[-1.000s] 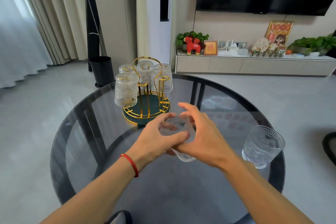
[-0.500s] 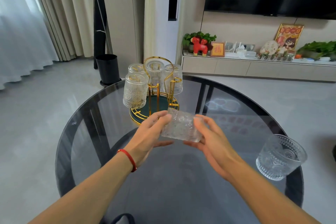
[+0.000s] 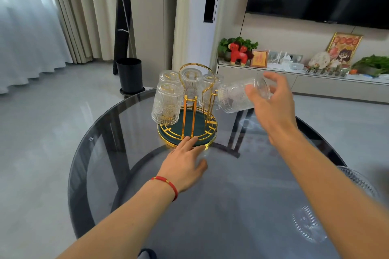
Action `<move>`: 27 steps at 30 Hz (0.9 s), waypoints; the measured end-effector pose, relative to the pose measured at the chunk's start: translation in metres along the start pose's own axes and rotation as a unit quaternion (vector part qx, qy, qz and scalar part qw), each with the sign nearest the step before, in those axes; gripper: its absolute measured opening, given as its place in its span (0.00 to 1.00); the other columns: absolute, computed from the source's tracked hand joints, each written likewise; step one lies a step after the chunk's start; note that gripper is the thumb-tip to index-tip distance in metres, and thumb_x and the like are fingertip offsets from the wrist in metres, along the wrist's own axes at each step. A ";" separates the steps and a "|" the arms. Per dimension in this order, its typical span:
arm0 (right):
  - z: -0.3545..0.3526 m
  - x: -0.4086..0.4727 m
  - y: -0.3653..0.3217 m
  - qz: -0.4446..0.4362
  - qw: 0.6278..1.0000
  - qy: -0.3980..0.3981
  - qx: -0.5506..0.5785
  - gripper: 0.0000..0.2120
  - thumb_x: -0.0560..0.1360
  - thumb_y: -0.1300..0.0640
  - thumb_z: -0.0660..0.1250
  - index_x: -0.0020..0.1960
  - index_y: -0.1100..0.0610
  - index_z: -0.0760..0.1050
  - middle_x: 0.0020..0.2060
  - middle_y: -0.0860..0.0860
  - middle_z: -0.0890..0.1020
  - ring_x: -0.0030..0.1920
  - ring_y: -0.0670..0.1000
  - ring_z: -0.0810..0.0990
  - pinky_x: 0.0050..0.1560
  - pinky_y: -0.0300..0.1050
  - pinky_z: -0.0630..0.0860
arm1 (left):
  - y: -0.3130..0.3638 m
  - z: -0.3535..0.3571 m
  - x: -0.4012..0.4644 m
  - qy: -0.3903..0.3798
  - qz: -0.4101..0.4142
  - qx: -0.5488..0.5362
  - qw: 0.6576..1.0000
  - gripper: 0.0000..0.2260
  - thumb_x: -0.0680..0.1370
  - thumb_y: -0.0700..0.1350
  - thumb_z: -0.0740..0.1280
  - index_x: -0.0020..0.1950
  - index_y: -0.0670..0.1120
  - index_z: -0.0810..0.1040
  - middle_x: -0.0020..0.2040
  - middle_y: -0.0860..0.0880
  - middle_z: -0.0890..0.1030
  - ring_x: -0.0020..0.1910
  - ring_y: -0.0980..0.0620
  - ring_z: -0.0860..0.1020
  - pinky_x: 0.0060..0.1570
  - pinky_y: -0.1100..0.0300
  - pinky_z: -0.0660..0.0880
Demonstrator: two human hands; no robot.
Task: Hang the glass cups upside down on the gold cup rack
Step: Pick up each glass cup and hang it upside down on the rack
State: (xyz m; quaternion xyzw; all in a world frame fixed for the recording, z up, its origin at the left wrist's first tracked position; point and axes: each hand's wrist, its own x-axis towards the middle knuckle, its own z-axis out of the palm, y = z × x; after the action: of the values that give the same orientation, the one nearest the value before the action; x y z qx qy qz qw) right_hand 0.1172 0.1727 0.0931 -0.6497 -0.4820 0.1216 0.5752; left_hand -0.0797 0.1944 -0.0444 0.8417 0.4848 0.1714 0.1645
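The gold cup rack (image 3: pixel 187 130) with a dark green base stands on the round dark glass table (image 3: pixel 221 206). Several glass cups (image 3: pixel 166 104) hang upside down on its pegs. My right hand (image 3: pixel 271 103) holds another ribbed glass cup (image 3: pixel 235 96) on its side, just right of the rack at peg height, its base end pointing at the rack. My left hand (image 3: pixel 185 162) lies flat on the table, fingers spread, fingertips touching the front rim of the rack's base. One more glass cup (image 3: pixel 357 181) stands upright at the table's right edge, partly hidden by my right forearm.
A black bin (image 3: pixel 130 75) stands on the floor behind the table to the left. A low white TV cabinet (image 3: pixel 315 84) with plants and ornaments runs along the far wall. Curtains hang at the left.
The hands have parted. My right hand carried the cup up and right, beside the rack. My left hand let go of the cup and moved forward onto the rack's base rim.
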 end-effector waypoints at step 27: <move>0.073 0.026 0.013 -0.131 0.947 -0.144 -0.254 0.37 0.73 0.43 0.75 0.74 0.53 0.63 0.69 0.57 0.73 0.66 0.56 0.74 0.56 0.44 0.67 | 0.000 0.000 0.000 -0.014 -0.006 0.005 1.000 0.19 0.84 0.51 0.57 0.74 0.48 0.72 0.83 0.50 0.58 0.82 0.49 0.49 0.75 0.42 0.64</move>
State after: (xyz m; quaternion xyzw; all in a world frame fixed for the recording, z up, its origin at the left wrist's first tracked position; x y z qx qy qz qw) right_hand 0.0845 0.2403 0.0690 -0.6810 -0.6557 0.0112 0.3259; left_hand -0.0802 0.1943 -0.0441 0.8420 0.4884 0.1559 0.1678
